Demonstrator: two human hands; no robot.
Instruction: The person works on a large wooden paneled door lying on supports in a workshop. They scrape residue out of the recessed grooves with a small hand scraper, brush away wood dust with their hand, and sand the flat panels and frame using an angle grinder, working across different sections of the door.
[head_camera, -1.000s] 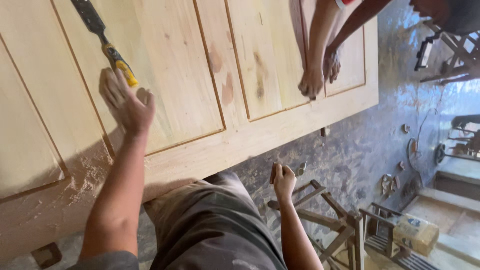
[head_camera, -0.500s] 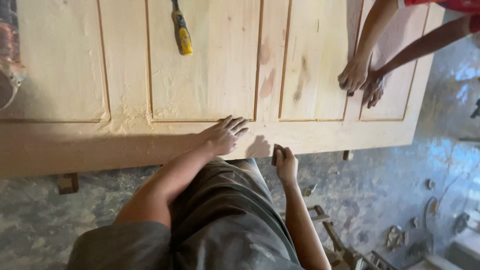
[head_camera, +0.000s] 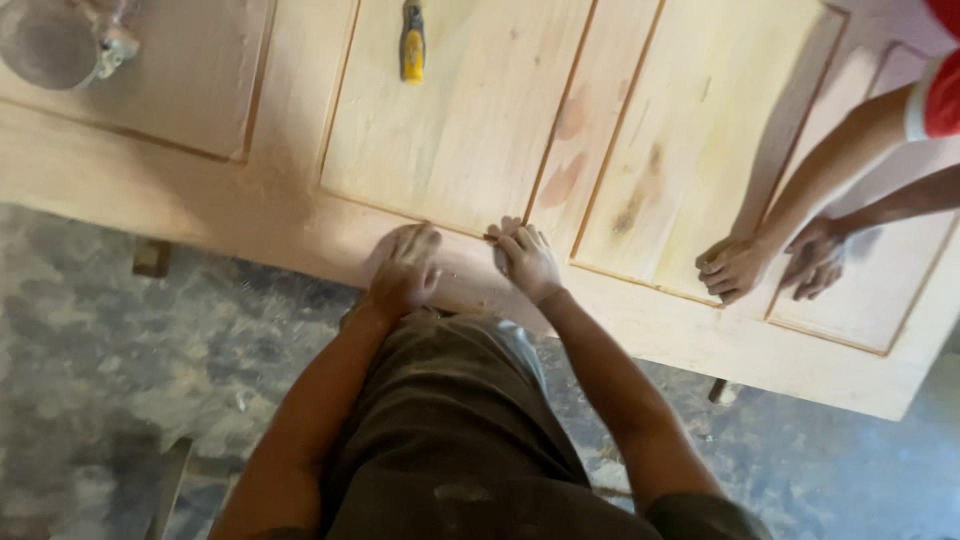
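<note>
both of the person's arms reach forward and down from the body to the near rail of a pale wooden panelled door (head_camera: 470, 150) lying flat. the left hand (head_camera: 405, 268) rests palm down on the rail, fingers loosely spread and slightly blurred, holding nothing. the right hand (head_camera: 527, 262) lies just beside it, fingers curled a little with the tips pressed at the groove where the rail meets the middle panel; whether something small sits under those fingers cannot be told. a yellow-handled chisel (head_camera: 412, 42) lies on the middle panel, well apart from both hands. at the right, a co-worker's two hands (head_camera: 735, 268) press flat on the door, the arms coming from a red sleeve (head_camera: 940, 95). a round grey tool (head_camera: 60, 40) sits on the door's far left corner.

half a second ago the left hand lay on the rail with the right hand below the door's edge, off the wood; now the right hand has come up onto the rail next to the left. the view has also shifted, so the door sits more slanted in frame.
</note>
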